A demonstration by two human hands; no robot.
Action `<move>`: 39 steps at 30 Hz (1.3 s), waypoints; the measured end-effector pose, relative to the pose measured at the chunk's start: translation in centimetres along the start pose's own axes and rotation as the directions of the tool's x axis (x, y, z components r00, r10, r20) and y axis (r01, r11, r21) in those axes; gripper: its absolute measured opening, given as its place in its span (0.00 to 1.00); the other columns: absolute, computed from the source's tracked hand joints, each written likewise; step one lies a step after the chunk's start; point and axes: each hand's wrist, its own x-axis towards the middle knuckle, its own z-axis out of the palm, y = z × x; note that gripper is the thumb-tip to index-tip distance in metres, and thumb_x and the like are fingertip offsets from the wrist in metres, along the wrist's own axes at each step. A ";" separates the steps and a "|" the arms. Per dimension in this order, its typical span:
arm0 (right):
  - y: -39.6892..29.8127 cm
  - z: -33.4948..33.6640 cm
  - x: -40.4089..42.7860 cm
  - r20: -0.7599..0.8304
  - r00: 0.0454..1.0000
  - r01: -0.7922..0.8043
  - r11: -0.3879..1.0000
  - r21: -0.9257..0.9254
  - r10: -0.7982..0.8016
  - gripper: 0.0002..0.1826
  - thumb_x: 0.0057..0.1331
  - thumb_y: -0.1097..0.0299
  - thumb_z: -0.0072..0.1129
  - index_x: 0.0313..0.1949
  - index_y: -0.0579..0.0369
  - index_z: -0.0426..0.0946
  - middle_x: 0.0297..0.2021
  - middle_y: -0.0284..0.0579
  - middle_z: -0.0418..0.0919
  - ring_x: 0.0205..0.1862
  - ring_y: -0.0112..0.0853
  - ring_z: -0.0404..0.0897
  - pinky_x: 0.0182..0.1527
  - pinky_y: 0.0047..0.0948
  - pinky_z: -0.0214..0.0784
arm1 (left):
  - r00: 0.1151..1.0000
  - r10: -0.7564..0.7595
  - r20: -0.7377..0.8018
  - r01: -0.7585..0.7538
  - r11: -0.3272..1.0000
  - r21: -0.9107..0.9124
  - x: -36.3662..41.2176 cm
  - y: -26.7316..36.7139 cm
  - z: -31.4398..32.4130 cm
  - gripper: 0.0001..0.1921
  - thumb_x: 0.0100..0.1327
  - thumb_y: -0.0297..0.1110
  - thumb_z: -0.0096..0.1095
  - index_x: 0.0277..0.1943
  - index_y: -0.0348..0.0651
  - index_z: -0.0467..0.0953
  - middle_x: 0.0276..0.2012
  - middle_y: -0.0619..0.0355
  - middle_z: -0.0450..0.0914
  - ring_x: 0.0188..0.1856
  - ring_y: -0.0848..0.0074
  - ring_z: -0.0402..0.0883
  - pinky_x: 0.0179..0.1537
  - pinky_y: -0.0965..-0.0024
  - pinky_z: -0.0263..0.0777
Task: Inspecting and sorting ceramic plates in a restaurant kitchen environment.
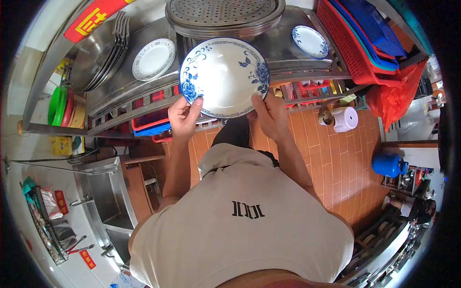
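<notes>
A white plate with a blue flower pattern and a blue rim [225, 77] is held up before me in both hands. My left hand [185, 117] grips its lower left edge, the thumb lying on the face. At the lower right edge, my right hand [270, 113] pinches the rim in the same way. Behind it on the steel shelf, a short stack of white plates with grey patterned rims [154, 59] lies to the left. Farther right on the shelf lie smaller blue-flowered plates [310, 41].
Perforated steel trays [225, 12] stand at the shelf's back, steel pans [101, 54] at its left, and red plastic baskets [345, 46] at its right. A lilac stool [345, 119] and a blue gas cylinder [389, 165] stand on the right. Another person [414, 208] is far right.
</notes>
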 end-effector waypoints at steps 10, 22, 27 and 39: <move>0.5 0.6 0.3 0.026 0.999 -0.032 0.998 0.045 0.031 0.15 0.69 0.64 0.44 0.33 0.65 0.73 0.19 0.43 0.77 0.20 0.25 0.77 0.24 0.24 0.68 | 1.000 0.030 0.009 -0.030 0.999 0.013 0.1 0.1 -0.7 0.07 0.63 0.25 0.56 0.41 0.31 0.77 0.26 0.69 0.74 0.26 0.92 0.63 0.27 0.85 0.55; 0.8 1.2 0.1 0.024 0.999 -0.023 0.999 0.041 0.022 0.16 0.69 0.65 0.44 0.31 0.66 0.72 0.18 0.43 0.76 0.19 0.25 0.76 0.23 0.24 0.68 | 0.999 -0.034 0.015 0.034 0.998 0.053 -0.2 0.1 -1.4 0.06 0.63 0.26 0.57 0.40 0.32 0.77 0.27 0.66 0.78 0.28 0.91 0.68 0.29 0.84 0.61; 0.9 1.3 0.1 0.024 1.000 -0.020 1.000 0.008 0.020 0.16 0.70 0.65 0.44 0.30 0.66 0.72 0.18 0.43 0.76 0.18 0.25 0.76 0.23 0.24 0.67 | 1.000 -0.026 0.017 0.025 0.998 0.058 -0.4 -0.2 -1.6 0.06 0.63 0.25 0.57 0.40 0.32 0.77 0.27 0.65 0.78 0.27 0.91 0.69 0.29 0.84 0.63; 1.0 1.3 -0.2 0.041 0.999 -0.006 1.000 -0.023 0.007 0.16 0.70 0.65 0.44 0.29 0.65 0.71 0.17 0.42 0.75 0.18 0.26 0.75 0.23 0.25 0.67 | 1.000 -0.010 0.019 0.009 0.997 0.075 -0.5 0.3 -1.7 0.06 0.63 0.26 0.57 0.39 0.32 0.77 0.27 0.64 0.78 0.27 0.89 0.70 0.28 0.83 0.65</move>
